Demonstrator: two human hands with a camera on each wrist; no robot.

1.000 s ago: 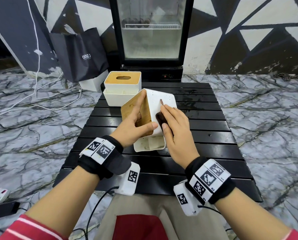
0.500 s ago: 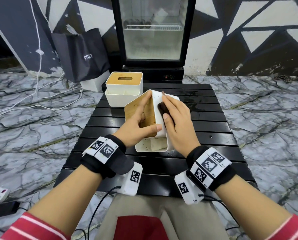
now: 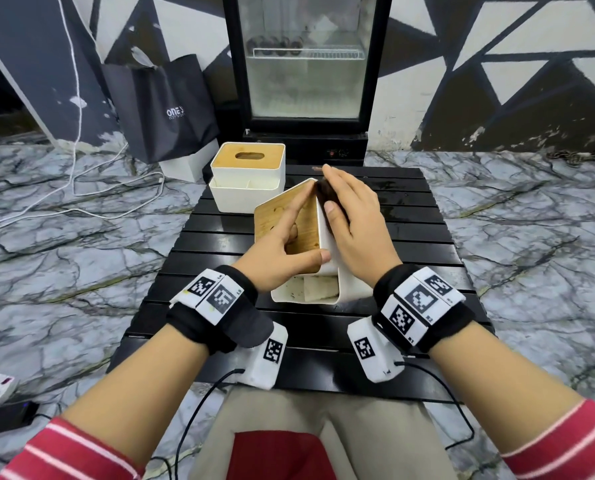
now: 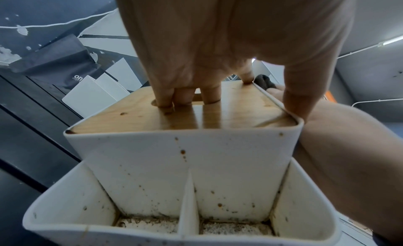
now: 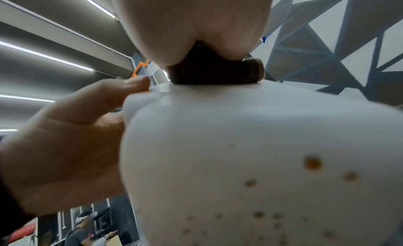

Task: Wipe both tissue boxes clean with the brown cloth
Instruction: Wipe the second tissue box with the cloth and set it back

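near box: lying tipped on its side on the table, wood lid facing left, open tray end facing the near edge; brown specks showing on the white walls and in the tray.
left hand: gripping the near box, three fingers hooked into the lid slot, index lying flat along the lid, thumb clamping the near top edge.
right hand: lying flat with fingers straight, pressing the cloth onto the box's upward white side at its far end.
cloth: sitting mostly hidden under the right palm, dark edge showing at the far left.
far box: standing upright at the table's far left, lid up, just beyond the near box.
background: black bag sitting far left, glass-door fridge standing behind the table.
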